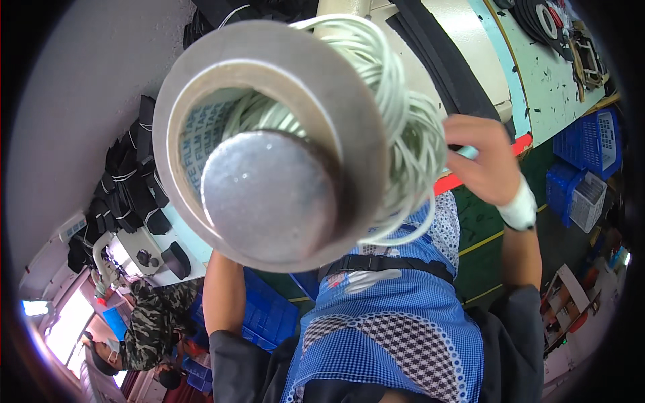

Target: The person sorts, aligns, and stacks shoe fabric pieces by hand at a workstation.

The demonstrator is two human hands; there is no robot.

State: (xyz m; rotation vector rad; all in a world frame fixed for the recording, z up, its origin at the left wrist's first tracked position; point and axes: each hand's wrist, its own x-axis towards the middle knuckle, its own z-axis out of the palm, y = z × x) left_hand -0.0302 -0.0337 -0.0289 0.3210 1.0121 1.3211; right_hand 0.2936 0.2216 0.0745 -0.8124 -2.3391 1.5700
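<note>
My right hand (489, 158) is closed, thumb and fingers pinched together beside a hanging bundle of white cord (413, 127). A small dark bit shows at the fingertips, too little of it to name. A white band (519, 207) wraps that wrist. My left forearm (225, 292) rises behind a large roll of clear tape (269, 43), which hides the left hand completely. Close to the camera, the tape roll hangs around a round metal-ended rod (269, 198), and the cord shows through its core and to its right. A blue checked apron (390, 316) covers my front.
Black strips (447, 60) lie across a cream machine (463, 30) on the pale green table (537, 74). Bundled black pieces (121, 181) are piled at left. Blue crates (588, 144) stand at right. Another person in camouflage clothing (151, 329) is at lower left.
</note>
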